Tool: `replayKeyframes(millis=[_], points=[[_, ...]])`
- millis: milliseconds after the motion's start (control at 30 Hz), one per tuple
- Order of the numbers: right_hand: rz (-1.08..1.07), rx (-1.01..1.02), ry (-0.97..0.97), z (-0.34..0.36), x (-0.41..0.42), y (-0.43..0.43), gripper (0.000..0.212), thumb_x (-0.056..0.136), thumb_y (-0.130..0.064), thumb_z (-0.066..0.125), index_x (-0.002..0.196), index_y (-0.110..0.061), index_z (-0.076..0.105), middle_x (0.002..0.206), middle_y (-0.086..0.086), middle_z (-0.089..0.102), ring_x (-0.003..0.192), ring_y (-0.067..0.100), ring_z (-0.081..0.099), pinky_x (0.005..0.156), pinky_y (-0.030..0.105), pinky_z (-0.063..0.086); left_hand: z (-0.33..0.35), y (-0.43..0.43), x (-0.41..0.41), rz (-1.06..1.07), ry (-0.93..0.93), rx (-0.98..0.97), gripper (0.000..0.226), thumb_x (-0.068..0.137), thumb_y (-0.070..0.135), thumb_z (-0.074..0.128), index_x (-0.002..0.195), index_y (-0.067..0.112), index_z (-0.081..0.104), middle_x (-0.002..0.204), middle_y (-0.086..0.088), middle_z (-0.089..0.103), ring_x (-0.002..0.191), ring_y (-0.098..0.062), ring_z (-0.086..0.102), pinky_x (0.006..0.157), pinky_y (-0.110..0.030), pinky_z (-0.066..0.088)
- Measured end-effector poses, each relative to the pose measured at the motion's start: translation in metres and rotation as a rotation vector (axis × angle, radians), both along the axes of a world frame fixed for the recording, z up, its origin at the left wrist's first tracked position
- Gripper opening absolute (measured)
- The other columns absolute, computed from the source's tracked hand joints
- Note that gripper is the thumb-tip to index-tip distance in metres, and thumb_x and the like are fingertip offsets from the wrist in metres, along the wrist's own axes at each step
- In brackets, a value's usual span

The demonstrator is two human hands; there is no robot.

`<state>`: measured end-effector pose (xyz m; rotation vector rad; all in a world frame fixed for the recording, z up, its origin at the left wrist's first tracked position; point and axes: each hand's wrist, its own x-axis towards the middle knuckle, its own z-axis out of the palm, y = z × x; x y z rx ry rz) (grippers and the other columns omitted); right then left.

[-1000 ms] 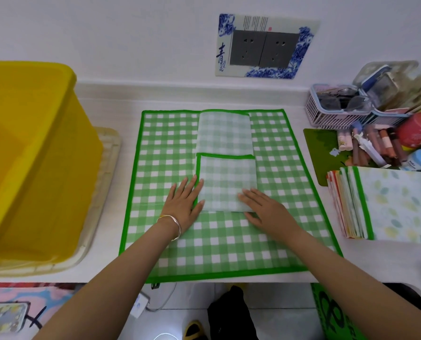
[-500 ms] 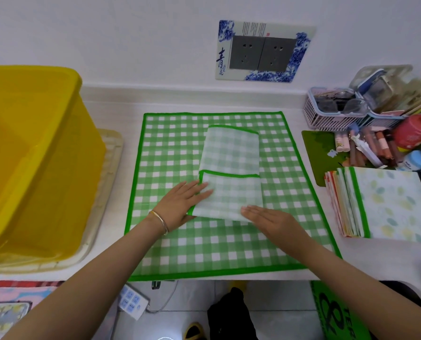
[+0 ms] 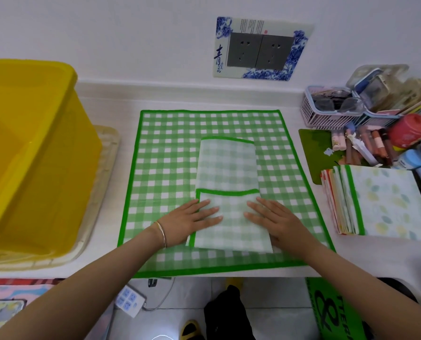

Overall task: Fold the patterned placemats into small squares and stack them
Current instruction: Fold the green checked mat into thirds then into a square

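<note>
A pale green checked placemat (image 3: 228, 168), folded into a narrow strip with its near end doubled over, lies on a larger flat green checked placemat (image 3: 170, 153). My left hand (image 3: 192, 219) lies flat with straight fingers on the left part of the doubled near end. My right hand (image 3: 272, 215) presses flat on its right part. A stack of folded placemats (image 3: 386, 200), topped by a leaf-patterned one, sits at the right of the counter.
A large yellow tub (image 3: 32, 148) stands on a cream tray (image 3: 101, 192) at the left. A pink basket (image 3: 327, 114), cosmetics and a red jar (image 3: 409, 130) crowd the back right. The counter's front edge is just below the big mat.
The folded strip has slid toward me on the big mat. Both hands have moved from its near edge onto the doubled end and now press it flat.
</note>
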<state>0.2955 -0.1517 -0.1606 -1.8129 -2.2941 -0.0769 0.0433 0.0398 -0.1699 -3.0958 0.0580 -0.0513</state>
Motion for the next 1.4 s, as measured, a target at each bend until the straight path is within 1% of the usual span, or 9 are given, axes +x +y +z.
replayKeyframes(millis=[267, 400, 567, 700, 867, 967, 1167, 1300, 1400], points=[[-0.052, -0.276, 0.004, -0.014, 0.004, 0.010, 0.059, 0.093, -0.045, 0.033, 0.148, -0.031, 0.018, 0.154, -0.004, 0.021, 0.143, 0.018, 0.007, 0.116, 0.029, -0.003, -0.010, 0.002, -0.003, 0.063, 0.058, -0.038, 0.086, 0.070, 0.039, 0.048, 0.148, 0.019, 0.017, 0.152, -0.008, 0.026, 0.139, -0.030, 0.024, 0.115, -0.046, 0.019], [-0.056, -0.279, 0.067, -0.014, 0.005, 0.010, 0.059, 0.094, -0.046, 0.033, 0.148, -0.032, 0.018, 0.155, -0.006, 0.018, 0.144, 0.016, 0.006, 0.116, 0.028, -0.003, -0.016, 0.010, -0.005, 0.139, 0.037, -0.101, 0.080, 0.074, 0.037, 0.035, 0.147, 0.012, 0.018, 0.151, -0.008, 0.029, 0.139, -0.023, 0.026, 0.116, -0.036, 0.014], [-0.127, -0.220, 0.092, -0.014, 0.006, 0.012, 0.057, 0.092, -0.046, 0.036, 0.146, -0.029, 0.029, 0.152, -0.007, 0.026, 0.140, 0.011, 0.020, 0.112, 0.028, 0.018, -0.015, 0.012, 0.002, 0.174, -0.068, -0.242, 0.092, 0.059, 0.010, 0.077, 0.140, 0.013, 0.034, 0.143, -0.004, 0.044, 0.129, -0.018, 0.044, 0.106, -0.037, 0.035], [-0.187, -0.159, 0.159, -0.011, 0.006, 0.021, 0.049, 0.090, -0.036, 0.041, 0.138, -0.027, 0.043, 0.141, -0.007, 0.047, 0.127, 0.014, 0.046, 0.101, 0.034, 0.034, -0.016, 0.018, 0.008, 0.269, -0.222, -0.358, 0.077, 0.054, -0.010, 0.075, 0.126, 0.013, 0.058, 0.127, 0.001, 0.060, 0.116, -0.015, 0.051, 0.101, -0.024, 0.037], [-0.289, -0.078, 0.395, -0.009, 0.003, 0.027, 0.042, 0.085, -0.041, 0.046, 0.121, -0.026, 0.062, 0.124, -0.010, 0.061, 0.115, 0.006, 0.054, 0.099, 0.034, 0.041, -0.015, 0.021, 0.011, 0.421, -0.392, -0.531, 0.048, 0.066, -0.008, 0.075, 0.107, 0.015, 0.071, 0.109, 0.004, 0.069, 0.103, -0.006, 0.050, 0.093, -0.010, 0.035], [-0.344, -0.081, 0.642, -0.001, 0.003, 0.032, 0.037, 0.082, -0.039, 0.050, 0.111, -0.024, 0.068, 0.113, -0.009, 0.067, 0.108, 0.005, 0.061, 0.097, 0.029, 0.046, -0.015, 0.019, 0.013, 0.594, -0.452, -0.676, 0.044, 0.068, -0.009, 0.073, 0.100, 0.020, 0.073, 0.098, -0.004, 0.069, 0.091, -0.010, 0.056, 0.082, -0.023, 0.051], [-0.733, -0.113, 0.952, 0.005, -0.006, 0.047, 0.024, 0.080, -0.036, 0.070, 0.068, -0.016, 0.066, 0.072, -0.001, 0.065, 0.064, 0.009, 0.060, 0.063, 0.024, 0.049, -0.002, 0.010, 0.028, 0.935, -0.552, -0.872, 0.023, 0.069, 0.022, 0.081, 0.064, 0.028, 0.059, 0.066, 0.013, 0.054, 0.064, -0.002, 0.049, 0.062, -0.005, 0.037], [-0.877, -0.059, 1.049, 0.001, -0.008, 0.058, 0.036, 0.081, -0.040, 0.068, 0.068, -0.008, 0.059, 0.072, 0.009, 0.059, 0.071, 0.026, 0.055, 0.069, 0.034, 0.048, -0.003, 0.013, 0.038, 1.073, -0.563, -0.971, 0.020, 0.070, 0.031, 0.079, 0.076, 0.016, 0.068, 0.072, 0.004, 0.063, 0.067, -0.007, 0.057, 0.067, -0.011, 0.045], [-0.961, -0.020, 1.082, 0.005, -0.014, 0.067, 0.025, 0.082, -0.036, 0.069, 0.078, -0.012, 0.062, 0.074, -0.001, 0.064, 0.071, 0.016, 0.060, 0.062, 0.021, 0.048, -0.001, 0.015, 0.042, 1.132, -0.548, -0.975, 0.022, 0.070, 0.035, 0.079, 0.078, 0.017, 0.069, 0.073, 0.003, 0.066, 0.068, -0.009, 0.061, 0.067, -0.016, 0.049]])
